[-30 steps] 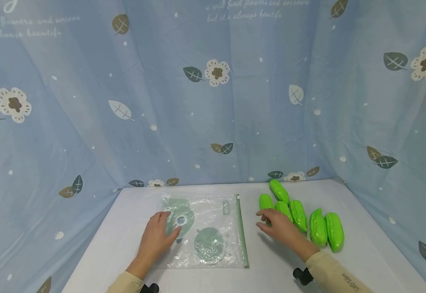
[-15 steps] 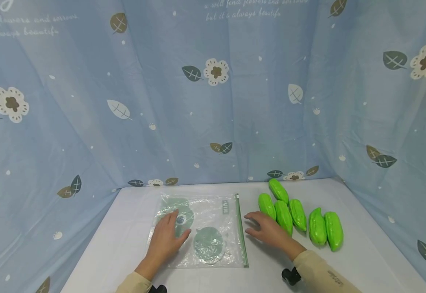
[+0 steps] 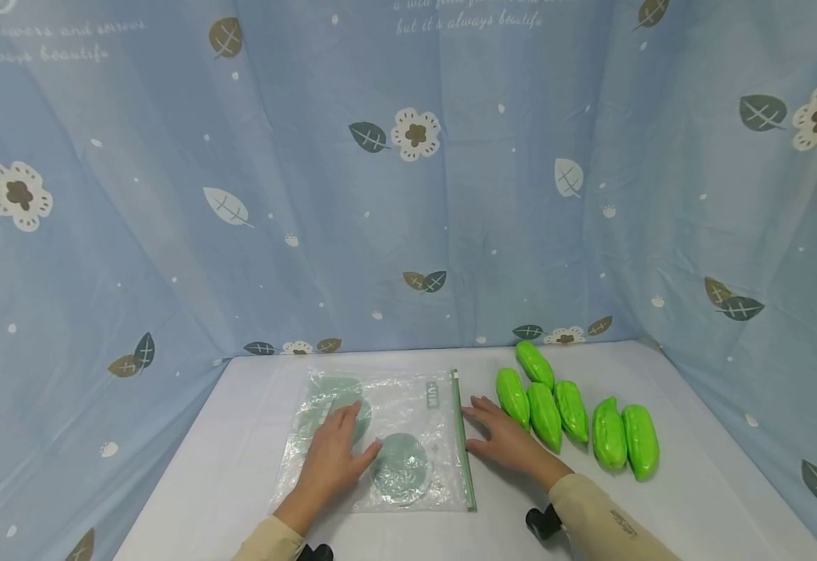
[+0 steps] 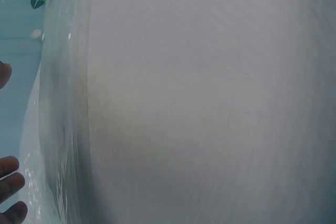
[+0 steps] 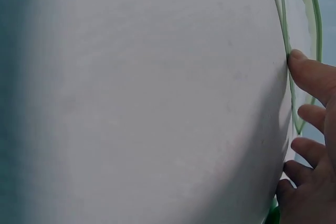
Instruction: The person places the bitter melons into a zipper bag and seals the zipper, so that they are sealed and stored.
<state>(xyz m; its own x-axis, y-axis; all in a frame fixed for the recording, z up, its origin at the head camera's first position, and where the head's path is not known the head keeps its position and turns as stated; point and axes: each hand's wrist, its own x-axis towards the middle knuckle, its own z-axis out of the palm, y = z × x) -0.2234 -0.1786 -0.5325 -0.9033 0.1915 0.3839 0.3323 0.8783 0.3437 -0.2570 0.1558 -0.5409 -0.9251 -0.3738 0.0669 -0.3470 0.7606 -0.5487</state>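
Observation:
A clear zip bag (image 3: 408,405) with green round prints lies flat on the white table. My left hand (image 3: 333,460) is over its left half with fingers relaxed; whether it presses the plastic, I cannot tell. In the left wrist view its fingertips (image 4: 12,186) show at the left edge, near the bag's clear side (image 4: 55,103). Beside the green zip edge (image 3: 461,452) is my right hand (image 3: 503,440), its fingers loosely bent. In the right wrist view, the thumb of the right hand (image 5: 312,156) is at one green edge (image 5: 285,24); another green edge (image 5: 318,35) stands apart from it.
Several glossy bright-green, elongated objects (image 3: 608,435) with pointed ends lie right of the bag, some just behind the right hand. A blue leaf-and-flower curtain (image 3: 408,195) hangs round the back and sides of the table (image 3: 240,405).
My right hand has moved left, from in front of the green objects to the bag's zip edge. The left hand has shifted right over the bag. The bag and green objects stay in place.

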